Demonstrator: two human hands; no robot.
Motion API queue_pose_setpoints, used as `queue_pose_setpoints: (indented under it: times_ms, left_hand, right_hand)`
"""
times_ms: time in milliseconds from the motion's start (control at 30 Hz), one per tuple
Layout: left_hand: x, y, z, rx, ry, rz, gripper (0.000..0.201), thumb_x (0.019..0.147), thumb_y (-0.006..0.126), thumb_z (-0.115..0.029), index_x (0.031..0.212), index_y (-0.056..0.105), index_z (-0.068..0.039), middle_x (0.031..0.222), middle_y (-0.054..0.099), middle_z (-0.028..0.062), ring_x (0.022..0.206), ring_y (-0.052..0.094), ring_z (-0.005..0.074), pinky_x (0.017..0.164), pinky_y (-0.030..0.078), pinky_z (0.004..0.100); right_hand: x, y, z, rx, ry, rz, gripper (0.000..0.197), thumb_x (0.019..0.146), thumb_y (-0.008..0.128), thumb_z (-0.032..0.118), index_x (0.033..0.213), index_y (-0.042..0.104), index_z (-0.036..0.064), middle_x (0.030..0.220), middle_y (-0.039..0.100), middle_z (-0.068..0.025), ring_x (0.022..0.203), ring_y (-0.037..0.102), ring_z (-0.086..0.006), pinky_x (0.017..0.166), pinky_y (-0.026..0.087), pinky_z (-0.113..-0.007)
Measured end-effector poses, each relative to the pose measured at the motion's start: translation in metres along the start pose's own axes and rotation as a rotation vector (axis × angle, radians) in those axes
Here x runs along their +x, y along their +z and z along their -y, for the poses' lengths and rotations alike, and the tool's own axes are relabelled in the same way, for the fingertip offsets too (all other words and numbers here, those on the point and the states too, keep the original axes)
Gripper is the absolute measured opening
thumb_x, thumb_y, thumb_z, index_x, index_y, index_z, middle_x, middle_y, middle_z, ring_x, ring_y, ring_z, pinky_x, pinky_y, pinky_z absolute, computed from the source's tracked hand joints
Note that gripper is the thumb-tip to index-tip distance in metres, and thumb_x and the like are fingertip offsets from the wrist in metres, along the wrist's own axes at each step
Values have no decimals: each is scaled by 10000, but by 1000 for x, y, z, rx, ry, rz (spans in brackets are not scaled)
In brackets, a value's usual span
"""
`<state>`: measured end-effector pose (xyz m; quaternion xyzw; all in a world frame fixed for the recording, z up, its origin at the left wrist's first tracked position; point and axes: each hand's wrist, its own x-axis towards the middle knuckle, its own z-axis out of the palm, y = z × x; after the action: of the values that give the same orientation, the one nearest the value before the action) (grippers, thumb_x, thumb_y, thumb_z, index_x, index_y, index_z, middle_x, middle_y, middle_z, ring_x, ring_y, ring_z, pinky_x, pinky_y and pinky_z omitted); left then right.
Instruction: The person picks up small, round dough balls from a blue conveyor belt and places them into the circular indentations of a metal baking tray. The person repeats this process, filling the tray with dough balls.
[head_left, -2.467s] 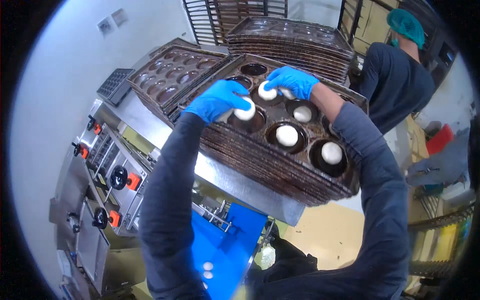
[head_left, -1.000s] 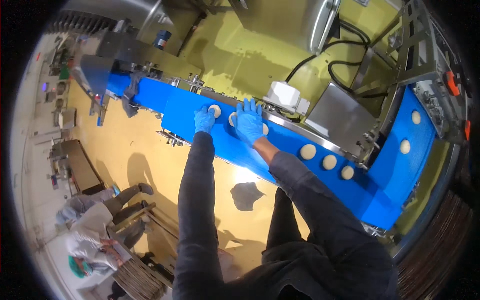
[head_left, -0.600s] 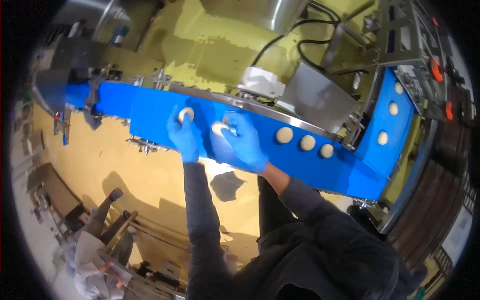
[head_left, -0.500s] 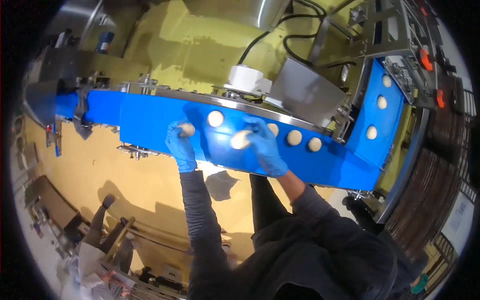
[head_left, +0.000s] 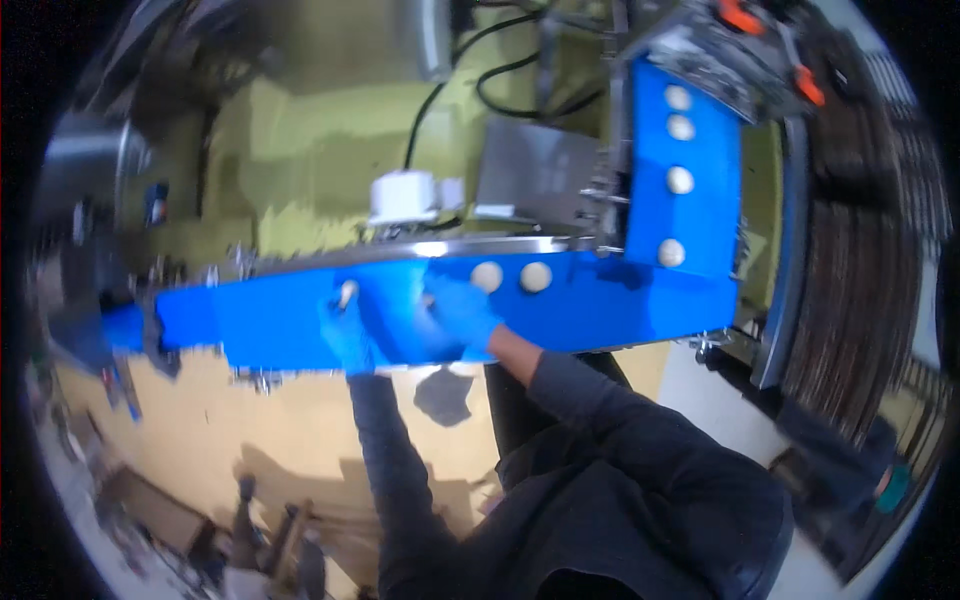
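Both my hands wear blue gloves over a blue conveyor belt [head_left: 280,320]. In my left hand [head_left: 345,335] a pale, round dough ball [head_left: 348,292] shows at the fingertips, with the fingers closed around it. My right hand [head_left: 465,312] is curled to the right of it, partly smeared by motion. A small part of another dough ball [head_left: 428,300] peeks out at its fingers; the rest is hidden. Just beyond the right hand lies a dough ball [head_left: 487,277], and beside that one sits a further dough ball [head_left: 536,277].
Several dough balls [head_left: 680,180] lie in a row on a second blue belt [head_left: 650,215] at the right. A metal rail [head_left: 440,247] runs along the far edge, with a white box [head_left: 403,196] behind it. Stacked brown trays [head_left: 840,290] stand far right. A grey cloth [head_left: 152,330] hangs over the left belt.
The view has shifted, and the second belt shows more fully. The dough ball that lay between my hands no longer shows. Both hands still hold dough, now more covered by the fingers.
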<state>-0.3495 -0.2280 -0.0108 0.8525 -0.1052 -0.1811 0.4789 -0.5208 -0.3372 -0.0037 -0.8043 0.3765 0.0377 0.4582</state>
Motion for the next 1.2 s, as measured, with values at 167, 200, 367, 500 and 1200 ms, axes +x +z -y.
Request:
queue_pose_setpoints:
  times_ms: [167,200,367,500,1200]
  left_hand:
    - [-30,-2,-13,46,77,-100,333,874,684,-101,1162,570,21,1083,592,122,967,569,212,876,505,385]
    - [-37,-9,-9,-47,216,-63,359,896,660,-135,1201,559,23,1121,587,142,1000,571,233,891,503,393]
    - [-73,20,-73,172,874,286,487,964,538,-337,1308,509,7,1246,565,219,1124,561,320,917,493,409]
    - [-183,125,-261,-610,32,787,415,979,473,-264,1295,515,1,1329,512,216,1182,533,317,981,457,428]
    - [-720,714,-728,-222,1744,1906,386,776,745,-167,1094,679,42,1072,691,135,1006,630,205,908,468,302]
  right_hand:
    - [-16,-9,-7,155,-21,2,218,845,561,218,1024,557,94,937,643,-158,837,641,-383,641,498,-508]
    - [-28,-25,-5,270,-37,-96,242,833,585,235,1028,560,94,948,638,-164,860,633,-384,656,497,-491]
    - [-87,-105,-87,1075,-51,-136,396,805,671,192,1170,585,62,1122,596,-146,1007,591,-288,856,484,-372]
    - [-237,-254,-154,574,-602,-519,351,882,653,203,1210,581,101,1345,488,-182,1206,500,-324,1008,415,-404]
    - [-663,-737,-464,852,-9,-1477,57,776,702,67,814,721,29,814,676,-58,717,609,-128,644,492,-278]
